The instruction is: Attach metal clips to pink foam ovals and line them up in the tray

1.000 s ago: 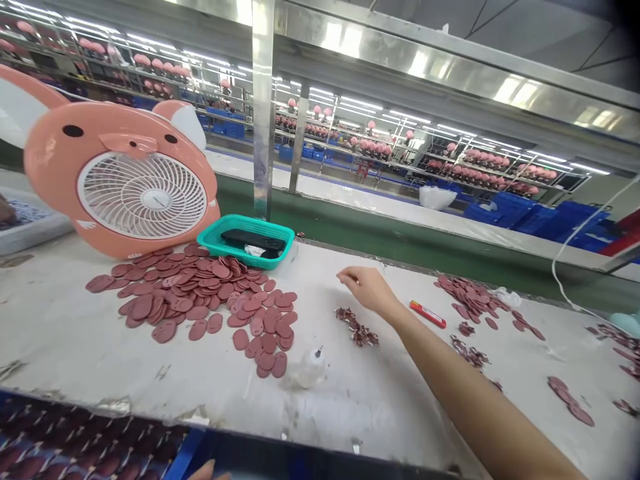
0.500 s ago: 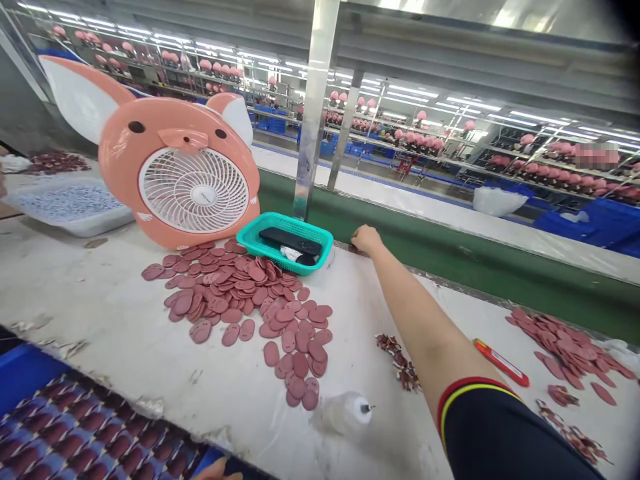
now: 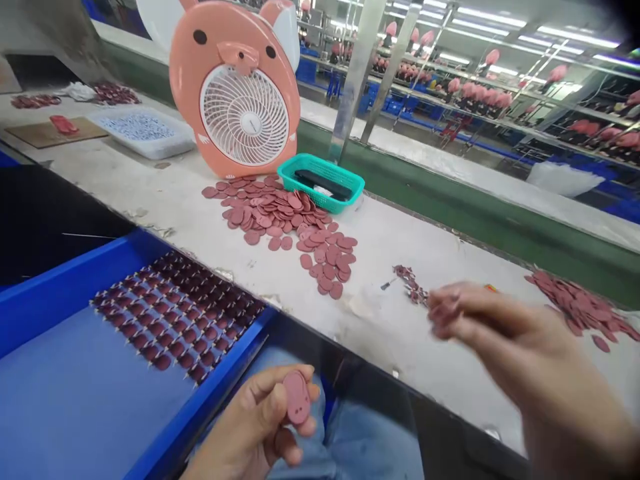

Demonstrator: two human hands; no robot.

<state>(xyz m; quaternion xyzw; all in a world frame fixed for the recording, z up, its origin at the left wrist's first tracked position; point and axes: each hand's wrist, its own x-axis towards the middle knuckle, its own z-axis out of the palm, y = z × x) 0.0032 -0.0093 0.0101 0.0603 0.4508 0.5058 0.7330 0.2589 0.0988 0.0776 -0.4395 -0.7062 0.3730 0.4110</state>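
Observation:
My left hand (image 3: 260,417) is closed around a flat pink oval piece (image 3: 297,398) with small holes near one end, held between thumb and fingers above my lap. Over the right part of the table, my right hand (image 3: 505,347) pinches a small dark-red piece (image 3: 444,313), blurred by motion. Just beyond its fingertips lies a small cluster of dark-red pieces (image 3: 411,283). A large heap of pink oval pieces (image 3: 280,210) spreads over the middle of the table. Rows of dark-red pieces (image 3: 170,313) fill part of the blue tray (image 3: 65,413) at left.
A pink animal-shaped fan (image 3: 245,100) stands behind the heap, beside a green basket (image 3: 320,193) holding dark items. A white tray (image 3: 177,143) of small bits is at far left. Another pile of pink pieces (image 3: 583,303) lies right. A metal post (image 3: 357,73) rises behind the table.
The view has turned left and down. My right hand has come back from the table's far edge and now holds a small dark-red piece. My left hand has risen into view with an oval piece.

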